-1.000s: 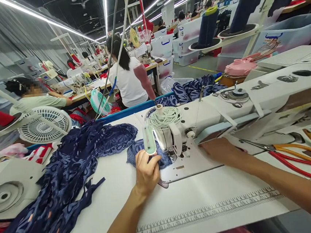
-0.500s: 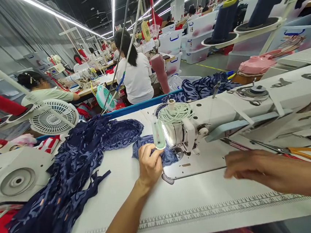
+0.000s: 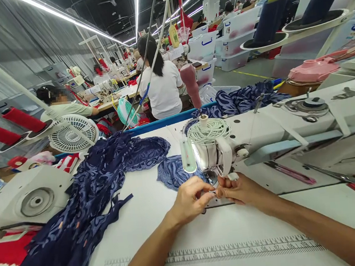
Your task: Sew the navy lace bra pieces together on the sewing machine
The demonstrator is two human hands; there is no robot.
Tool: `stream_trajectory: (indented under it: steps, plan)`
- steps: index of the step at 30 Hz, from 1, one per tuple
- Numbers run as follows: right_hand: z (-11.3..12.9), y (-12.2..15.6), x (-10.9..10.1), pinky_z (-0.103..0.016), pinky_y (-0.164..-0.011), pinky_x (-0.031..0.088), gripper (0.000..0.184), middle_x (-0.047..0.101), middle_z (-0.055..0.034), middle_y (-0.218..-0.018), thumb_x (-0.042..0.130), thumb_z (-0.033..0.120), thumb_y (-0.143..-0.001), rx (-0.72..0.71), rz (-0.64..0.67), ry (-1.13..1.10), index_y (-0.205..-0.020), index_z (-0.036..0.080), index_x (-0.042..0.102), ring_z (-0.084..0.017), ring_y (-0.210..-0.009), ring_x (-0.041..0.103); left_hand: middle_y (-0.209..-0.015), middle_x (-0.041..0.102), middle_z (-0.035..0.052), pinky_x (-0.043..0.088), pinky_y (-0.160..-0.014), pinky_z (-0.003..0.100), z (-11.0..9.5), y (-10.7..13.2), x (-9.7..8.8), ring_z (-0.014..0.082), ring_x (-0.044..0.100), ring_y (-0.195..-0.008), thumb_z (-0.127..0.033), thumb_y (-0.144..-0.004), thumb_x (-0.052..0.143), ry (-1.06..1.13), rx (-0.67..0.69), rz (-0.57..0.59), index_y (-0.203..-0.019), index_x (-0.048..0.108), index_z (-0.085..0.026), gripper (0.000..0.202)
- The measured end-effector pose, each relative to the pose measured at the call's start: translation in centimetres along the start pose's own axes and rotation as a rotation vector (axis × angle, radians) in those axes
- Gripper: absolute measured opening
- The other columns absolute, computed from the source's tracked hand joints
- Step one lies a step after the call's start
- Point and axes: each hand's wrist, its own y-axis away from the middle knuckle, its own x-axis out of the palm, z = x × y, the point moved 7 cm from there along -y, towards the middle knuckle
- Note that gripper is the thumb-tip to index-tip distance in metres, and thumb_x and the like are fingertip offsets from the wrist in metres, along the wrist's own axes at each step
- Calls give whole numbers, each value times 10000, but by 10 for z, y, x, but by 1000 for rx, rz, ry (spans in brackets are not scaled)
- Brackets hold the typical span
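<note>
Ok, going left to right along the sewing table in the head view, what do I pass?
White machine housing with a round disc → heap of navy patterned fabric → small navy lace piece → left hand → right hand, fingertips meeting below the sewing machine head → pink-handled tool → orange-handled scissors.

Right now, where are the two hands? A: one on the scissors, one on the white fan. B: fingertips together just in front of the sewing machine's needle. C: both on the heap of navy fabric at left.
B: left hand and right hand meet fingertip to fingertip below the sewing machine head.
</note>
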Motion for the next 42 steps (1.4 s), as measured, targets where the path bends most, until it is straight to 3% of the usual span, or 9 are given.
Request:
stream_trajectory:
  steps: [3,10,15,21,26,32,36,39,42]
  plan:
    - [-2,-1,3,-205,-471,229,508,457,67,-615,734,629,-720,0,-7,-6,-805,218,449,-76,-552,360,-746,590,15,405,-649,248,3,0,4,126,514,-685,-236,-899,625,1,-57,21,-814,713,-176,136]
    - [-4,-3,-6,-256,-455,311,607,644,-53,-768,513,751,-803,-41,-91,77,-964,174,610,-116,-535,469,-724,553,-3,361,-574,218,20,0,0,90,458,-601,-223,-865,578,81,-366,-67,-738,625,-151,153]
    - [4,-3,-2,-284,-626,447,344,653,-21,-755,538,538,-861,-174,-110,247,-859,207,633,-173,-715,601,-727,546,-6,366,-568,209,22,1,3,88,456,-605,-251,-862,590,89,-380,-46,-743,632,-150,161]
    - [15,3,4,-231,-492,370,246,547,47,-589,450,326,-939,-345,-190,527,-752,224,573,-124,-541,511,-735,548,-6,364,-552,196,13,1,4,85,459,-599,-203,-830,607,-40,-299,-85,-734,645,-164,110]
    - [23,16,4,-267,-600,399,255,697,-24,-800,431,278,-1005,-612,-308,757,-916,210,660,-140,-673,603,-684,525,-14,360,-509,197,18,2,5,76,438,-536,-363,-885,579,161,-437,-51,-762,607,-162,238]
    - [41,46,26,-270,-679,406,199,720,-25,-881,525,69,-955,-1166,-498,1237,-1057,166,666,-126,-747,623,-515,409,-81,229,-369,190,22,8,22,52,308,-380,-684,-817,602,529,-629,142,-785,511,-181,512]
    - [43,44,19,-283,-630,393,182,712,-20,-853,508,157,-992,-1081,-558,1273,-965,187,686,-123,-665,579,-577,430,-73,252,-405,201,25,7,15,56,332,-417,-627,-847,611,490,-601,92,-843,534,-174,459]
    - [38,36,10,-289,-584,393,260,673,-42,-763,438,175,-1008,-928,-547,1344,-1032,186,696,-160,-665,569,-697,531,-17,350,-530,241,20,1,-3,101,450,-566,-457,-959,509,144,-445,-55,-847,573,-176,309]
    - [30,29,8,-274,-537,390,393,622,-38,-692,387,61,-941,-833,-415,1385,-1193,205,653,-196,-728,587,-824,614,27,394,-719,303,5,-3,-8,164,522,-787,-299,-1003,449,-225,-246,-111,-850,610,-189,248]
